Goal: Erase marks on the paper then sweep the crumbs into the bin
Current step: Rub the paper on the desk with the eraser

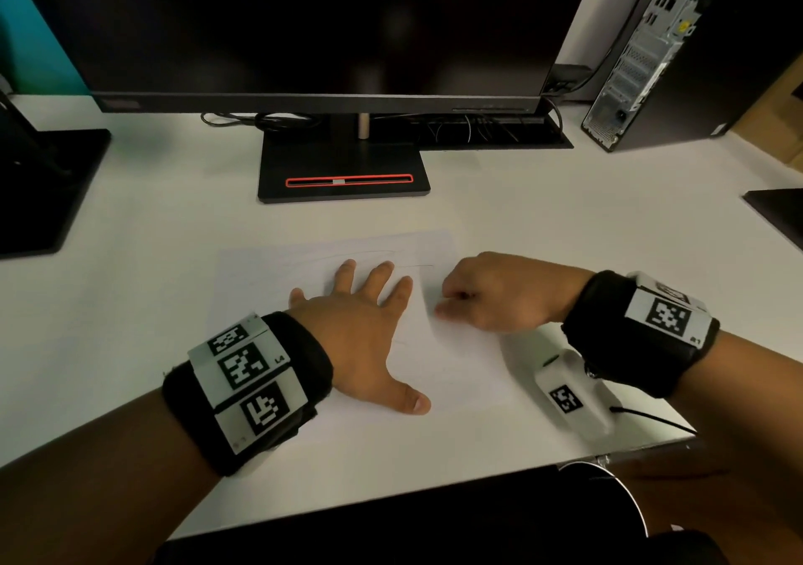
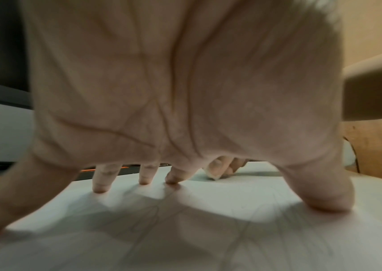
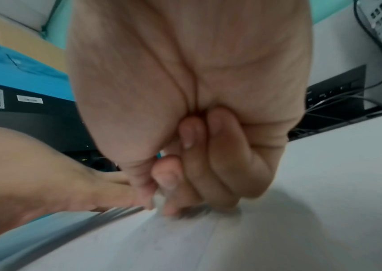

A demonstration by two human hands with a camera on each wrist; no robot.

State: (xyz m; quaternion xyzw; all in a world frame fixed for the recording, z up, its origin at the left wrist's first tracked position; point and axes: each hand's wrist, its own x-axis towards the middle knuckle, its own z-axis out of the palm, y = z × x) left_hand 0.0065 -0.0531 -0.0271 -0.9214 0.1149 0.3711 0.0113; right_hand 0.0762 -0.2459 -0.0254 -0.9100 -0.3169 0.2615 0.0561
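A white sheet of paper (image 1: 460, 360) with faint pencil lines (image 1: 417, 265) lies on the white desk (image 1: 152, 282). My left hand (image 1: 369, 330) presses flat on it, fingers spread. In the left wrist view the fingertips (image 2: 100, 188) stand on the paper (image 2: 208, 229). My right hand (image 1: 447, 304) sits just right of it, fingers curled, pinching a small white eraser (image 2: 212, 175) against the sheet. From the right wrist the hand (image 3: 174, 183) and eraser are motion-blurred over the paper (image 3: 185, 247). Crumbs are too small to make out.
A monitor on a black stand (image 1: 343, 173) stands behind the paper, with cables beside it. A PC tower (image 1: 652, 56) is at the back right, a second black base (image 1: 43, 191) at the left. A round bin rim (image 1: 625, 490) shows below the desk's front edge, lower right.
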